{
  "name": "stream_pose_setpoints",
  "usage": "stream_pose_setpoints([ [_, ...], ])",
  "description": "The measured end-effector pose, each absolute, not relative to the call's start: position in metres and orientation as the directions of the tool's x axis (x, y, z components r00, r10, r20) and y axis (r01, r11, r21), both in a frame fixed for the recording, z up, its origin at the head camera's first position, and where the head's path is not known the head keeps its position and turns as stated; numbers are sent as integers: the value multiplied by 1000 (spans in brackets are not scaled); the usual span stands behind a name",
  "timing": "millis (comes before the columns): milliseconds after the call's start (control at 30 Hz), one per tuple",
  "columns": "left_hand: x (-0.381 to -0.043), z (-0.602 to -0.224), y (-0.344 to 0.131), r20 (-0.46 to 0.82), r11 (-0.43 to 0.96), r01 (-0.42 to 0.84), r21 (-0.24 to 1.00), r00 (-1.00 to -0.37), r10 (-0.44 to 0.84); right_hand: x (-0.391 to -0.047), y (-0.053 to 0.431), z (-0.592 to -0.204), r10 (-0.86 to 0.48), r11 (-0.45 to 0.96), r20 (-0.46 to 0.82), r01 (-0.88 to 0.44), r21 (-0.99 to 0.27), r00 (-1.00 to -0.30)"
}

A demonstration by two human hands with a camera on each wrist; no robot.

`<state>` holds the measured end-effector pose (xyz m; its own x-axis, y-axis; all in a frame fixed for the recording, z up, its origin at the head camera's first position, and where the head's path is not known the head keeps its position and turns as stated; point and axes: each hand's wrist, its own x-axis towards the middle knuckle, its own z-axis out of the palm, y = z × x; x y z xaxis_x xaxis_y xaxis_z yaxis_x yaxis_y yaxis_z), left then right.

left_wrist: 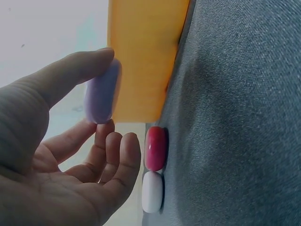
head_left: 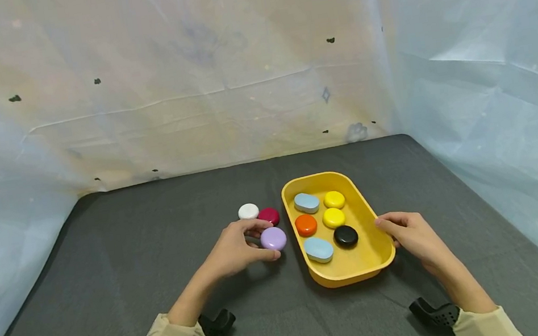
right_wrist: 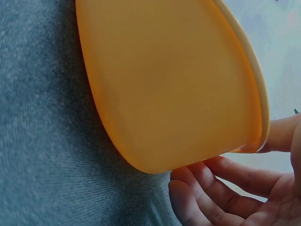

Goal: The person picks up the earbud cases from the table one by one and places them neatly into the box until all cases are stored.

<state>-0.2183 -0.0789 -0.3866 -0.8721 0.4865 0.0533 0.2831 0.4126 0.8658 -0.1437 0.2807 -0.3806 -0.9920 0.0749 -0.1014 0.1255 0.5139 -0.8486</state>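
Observation:
Between thumb and fingertips my left hand pinches a round lilac disc, held up off the cloth just left of a yellow tray. In the left wrist view the lilac disc stands on edge between thumb and finger. My right hand grips the tray's right rim, thumb on top and fingers against the outer wall. Inside the tray lie two light-blue ovals, two yellow discs, an orange disc and a black disc.
A white disc and a crimson disc lie side by side on the dark grey cloth, beyond my left fingers. Pale plastic sheeting rises behind the table and along both sides.

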Motion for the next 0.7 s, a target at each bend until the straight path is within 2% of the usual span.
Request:
stream_pose_setpoints([
  [700, -215, -365, -74, 128, 365, 302, 881, -893, 430, -143, 280, -380, 77, 502, -116, 139, -854, -990],
])
